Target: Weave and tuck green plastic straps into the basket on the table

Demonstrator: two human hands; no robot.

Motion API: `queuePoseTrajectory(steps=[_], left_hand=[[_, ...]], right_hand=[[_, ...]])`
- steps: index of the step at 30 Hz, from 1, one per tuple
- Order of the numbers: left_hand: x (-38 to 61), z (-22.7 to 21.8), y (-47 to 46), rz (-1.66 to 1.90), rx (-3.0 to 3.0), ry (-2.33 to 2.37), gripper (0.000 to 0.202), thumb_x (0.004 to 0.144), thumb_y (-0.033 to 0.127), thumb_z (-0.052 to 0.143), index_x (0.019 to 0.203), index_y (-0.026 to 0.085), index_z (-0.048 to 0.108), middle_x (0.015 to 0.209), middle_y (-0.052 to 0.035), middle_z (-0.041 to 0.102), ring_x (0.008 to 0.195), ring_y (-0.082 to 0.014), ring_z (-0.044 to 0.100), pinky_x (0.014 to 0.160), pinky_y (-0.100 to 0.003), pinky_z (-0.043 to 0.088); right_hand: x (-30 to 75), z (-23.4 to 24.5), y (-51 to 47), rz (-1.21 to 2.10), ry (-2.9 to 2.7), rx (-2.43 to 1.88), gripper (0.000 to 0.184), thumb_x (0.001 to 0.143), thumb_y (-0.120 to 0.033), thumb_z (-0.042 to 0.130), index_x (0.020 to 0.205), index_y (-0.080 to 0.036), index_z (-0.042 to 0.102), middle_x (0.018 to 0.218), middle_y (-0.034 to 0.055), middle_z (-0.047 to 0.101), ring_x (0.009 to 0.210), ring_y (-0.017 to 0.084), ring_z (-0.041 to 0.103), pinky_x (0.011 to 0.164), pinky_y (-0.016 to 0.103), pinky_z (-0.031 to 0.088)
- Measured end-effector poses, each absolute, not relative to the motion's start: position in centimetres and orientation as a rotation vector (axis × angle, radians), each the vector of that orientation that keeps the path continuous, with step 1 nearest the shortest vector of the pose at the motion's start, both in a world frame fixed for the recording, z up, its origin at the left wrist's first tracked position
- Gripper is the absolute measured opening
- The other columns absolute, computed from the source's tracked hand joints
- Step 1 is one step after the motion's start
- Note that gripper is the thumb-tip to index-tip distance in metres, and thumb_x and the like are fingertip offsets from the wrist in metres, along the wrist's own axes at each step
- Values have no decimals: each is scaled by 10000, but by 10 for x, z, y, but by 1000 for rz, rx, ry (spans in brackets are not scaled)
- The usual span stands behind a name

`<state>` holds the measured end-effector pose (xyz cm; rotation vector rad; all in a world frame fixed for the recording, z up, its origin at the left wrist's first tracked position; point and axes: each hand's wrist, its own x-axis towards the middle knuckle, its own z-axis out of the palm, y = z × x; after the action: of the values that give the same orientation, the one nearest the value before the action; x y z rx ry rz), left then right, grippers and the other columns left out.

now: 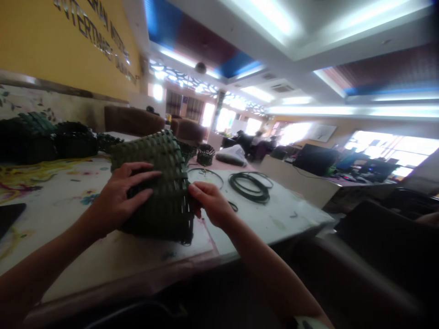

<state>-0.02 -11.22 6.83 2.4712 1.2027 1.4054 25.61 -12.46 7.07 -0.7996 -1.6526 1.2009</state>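
A dark green woven basket (164, 183) lies tilted on its side on the table in front of me, its strips crossing in a tight weave. My left hand (128, 194) rests on its near wall with the fingers spread. At the basket's right edge, my right hand (209, 201) pinches the rim or a strip end between thumb and fingers; exactly which is too blurred to tell. Loops stand out along the lower right edge of the weave. The inside of the basket is hidden.
A coil of dark green strip (250, 186) lies right of the basket on the floral-covered table (274, 224). A small open basket (206, 154) stands behind. More green baskets (73, 139) and yellow strips (30, 171) are at the left. A dark chair (377, 246) is at the right.
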Motion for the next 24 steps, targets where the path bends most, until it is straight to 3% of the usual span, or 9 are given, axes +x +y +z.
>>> queuePoseTrajectory(steps=[5, 10, 14, 18, 21, 24], left_hand=[[-1, 70, -111, 1449, 2497, 1207, 430, 956, 480, 532, 1307, 273, 672, 1407, -64, 552, 1355, -301, 499, 1224, -501, 346], [-19, 74, -117, 1512, 2439, 1294, 422, 978, 442, 528, 1303, 200, 645, 1396, -83, 552, 1351, -292, 504, 1228, -476, 345], [-42, 65, -130, 1685, 2335, 1422, 384, 1017, 426, 462, 1310, 223, 606, 1425, -81, 528, 1401, -291, 463, 1255, -493, 311], [-52, 39, -141, 1795, 2011, 1633, 484, 1010, 472, 432, 1398, 203, 536, 1485, -90, 493, 1437, -304, 434, 1265, -458, 319], [-60, 11, -146, 1681, 1678, 1606, 575, 932, 567, 531, 1353, 180, 590, 1381, -88, 627, 1346, -349, 545, 1201, -485, 417], [-72, -20, -158, 1547, 1453, 1510, 633, 830, 648, 644, 1246, 172, 689, 1217, -103, 741, 1241, -361, 637, 1141, -530, 471]], right_hand=[[265, 76, -130, 1202, -1704, -800, 478, 912, -647, 585, 776, -190, 553, 666, -34, 580, 534, 90, 553, 513, 226, 469], [224, 72, -151, 876, -1862, -834, 288, 899, -430, 656, 1043, -184, 613, 982, 26, 682, 893, 164, 634, 800, 283, 518], [170, 86, -176, 334, -2173, -1108, 190, 985, -367, 542, 1027, -187, 587, 895, 51, 704, 771, 206, 658, 662, 297, 487], [127, 91, -182, -71, -2501, -950, 150, 939, -197, 563, 1083, -179, 600, 896, 82, 734, 704, 214, 675, 583, 288, 475], [103, 68, -173, -210, -2616, -922, 203, 910, -59, 506, 1060, -128, 623, 893, 136, 732, 738, 235, 702, 597, 303, 524], [88, 30, -167, -306, -2664, -993, 196, 943, -37, 452, 1030, -87, 619, 900, 158, 718, 774, 252, 716, 602, 328, 567]])
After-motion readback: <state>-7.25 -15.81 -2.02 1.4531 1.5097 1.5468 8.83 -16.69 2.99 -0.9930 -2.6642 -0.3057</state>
